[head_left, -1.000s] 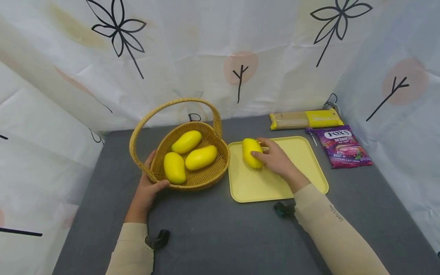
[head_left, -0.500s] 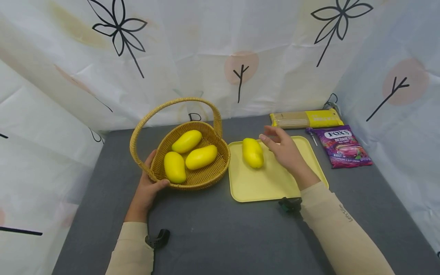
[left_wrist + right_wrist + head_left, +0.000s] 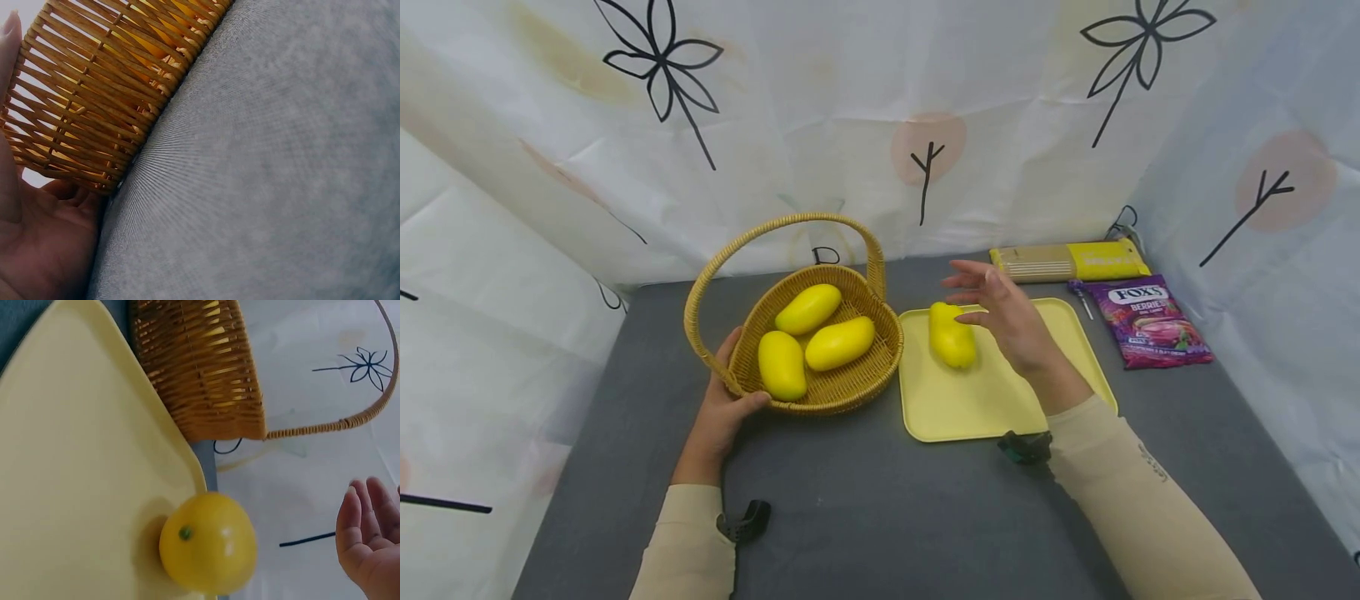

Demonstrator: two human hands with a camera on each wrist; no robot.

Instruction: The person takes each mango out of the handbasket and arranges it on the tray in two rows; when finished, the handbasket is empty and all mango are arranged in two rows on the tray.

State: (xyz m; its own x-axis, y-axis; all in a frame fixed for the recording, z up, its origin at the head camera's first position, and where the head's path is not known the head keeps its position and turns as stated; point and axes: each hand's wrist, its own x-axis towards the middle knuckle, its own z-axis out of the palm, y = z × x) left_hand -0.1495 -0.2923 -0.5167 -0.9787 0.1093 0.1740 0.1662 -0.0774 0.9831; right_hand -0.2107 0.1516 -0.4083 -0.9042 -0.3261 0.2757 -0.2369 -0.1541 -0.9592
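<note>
My left hand [image 3: 724,421] grips the left side of a wicker basket [image 3: 857,392], thumb over its rim and fingers round the outer wall. In the left wrist view the woven side of the basket [image 3: 81,81] stands on the grey cloth. Three yellow mangoes [image 3: 840,343] lie inside it. Another yellow mango [image 3: 950,342] rests on a pale yellow tray [image 3: 970,408] to the right. Above that tray my right hand [image 3: 1011,321] is raised, fingers spread and holding nothing. The right wrist view shows the mango [image 3: 209,544] apart from the fingers.
Behind the tray lies a yellow pack of spaghetti [image 3: 1067,262]. A purple Fox's candy bag [image 3: 1150,321] sits at the right, with a small thin purple-and-white item [image 3: 1081,298] beside it. Printed white cloth [image 3: 820,150] walls in the grey table [image 3: 850,517].
My right hand has let go of the mango on the tray, drawn back to the right, then lifted with its fingers spread. My left hand and the basket have stayed in place.
</note>
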